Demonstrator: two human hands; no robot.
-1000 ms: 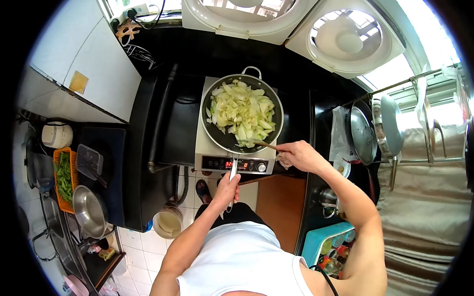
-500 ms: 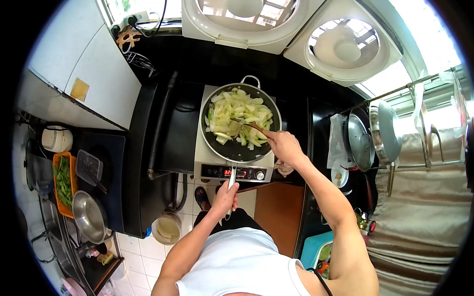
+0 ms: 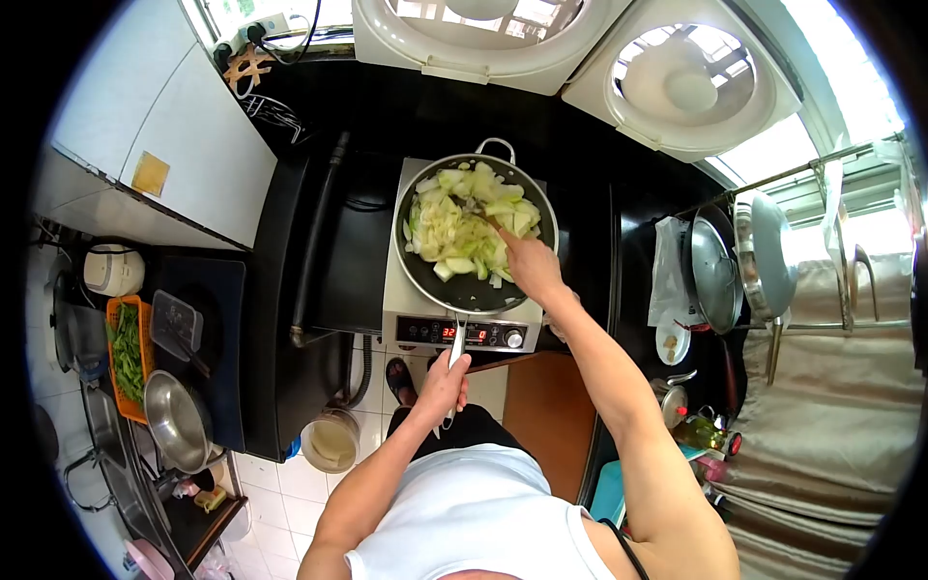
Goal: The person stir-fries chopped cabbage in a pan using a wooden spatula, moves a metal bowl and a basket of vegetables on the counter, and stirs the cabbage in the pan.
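Note:
A deep frying pan [image 3: 464, 298] sits on an induction cooker [image 3: 391, 309] with a lit red display. Its long metal handle [image 3: 458, 340] points toward me, and my left hand [image 3: 445, 387] is closed around it. Chopped pale green and white vegetables [image 3: 449, 227] fill much of the pan. Over the pan's right side, my right hand [image 3: 534, 266] grips a wooden spatula [image 3: 496, 228]. Only a short brown stretch of the spatula shows; its blade is buried among the vegetables.
On the left are an orange basket [image 3: 148, 338] of green leaves and a steel bowl [image 3: 177, 422]. A bucket [image 3: 330, 442] stands on the floor. Pan lids [image 3: 717, 275] hang on the right rack, above an oil bottle [image 3: 704, 433]. Two fans [image 3: 681, 87] line the window.
My right hand has moved up and left, deeper over the pan, with the spatula. The vegetables have shifted and piled differently. My left hand still holds the handle.

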